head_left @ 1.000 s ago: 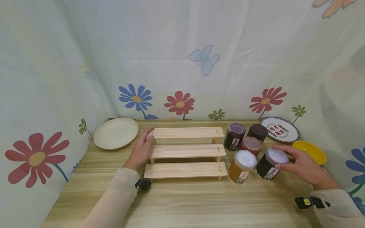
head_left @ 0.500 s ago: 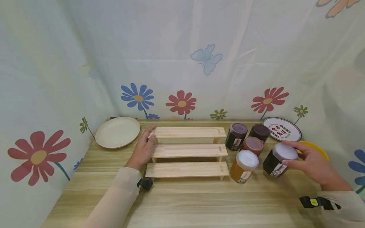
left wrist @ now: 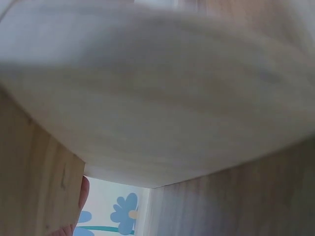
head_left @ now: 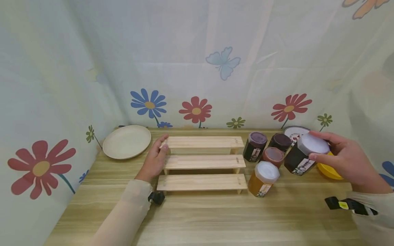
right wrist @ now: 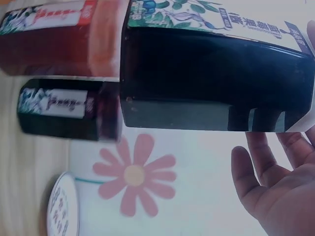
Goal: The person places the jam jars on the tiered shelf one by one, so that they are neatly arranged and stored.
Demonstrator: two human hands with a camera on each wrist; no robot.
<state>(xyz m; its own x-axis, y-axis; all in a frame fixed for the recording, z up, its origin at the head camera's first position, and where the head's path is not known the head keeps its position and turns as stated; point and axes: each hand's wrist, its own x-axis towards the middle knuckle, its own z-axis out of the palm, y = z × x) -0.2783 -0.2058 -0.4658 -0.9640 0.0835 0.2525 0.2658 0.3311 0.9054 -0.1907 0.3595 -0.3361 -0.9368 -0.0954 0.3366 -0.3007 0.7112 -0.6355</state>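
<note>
My right hand (head_left: 354, 159) grips the white lid of a dark eight-sided jar of jam (head_left: 298, 160), thumb on the near side and fingers on the far side. The jar hangs tilted above the table and fills the top of the right wrist view, its printed label (right wrist: 211, 19) showing. My left hand (head_left: 155, 160) holds the left end of a three-step wooden display rack (head_left: 201, 162), thumb against the top step. In the left wrist view, fingers (left wrist: 84, 191) show past the edge of a wooden board (left wrist: 39, 182); most of that hand is hidden.
Right of the rack stand an amber jar (head_left: 263, 181), a reddish jar (head_left: 273, 155), a purple-lidded jar (head_left: 254, 147) and a dark jar (head_left: 280, 140). Behind the right hand are a yellow bowl (head_left: 329, 171) and a printed plate (head_left: 290, 131). A cream plate (head_left: 127, 141) lies back left.
My right hand has lifted the dark jar up and to the right; it now overlaps the printed plate. The left hand stays on the rack.
</note>
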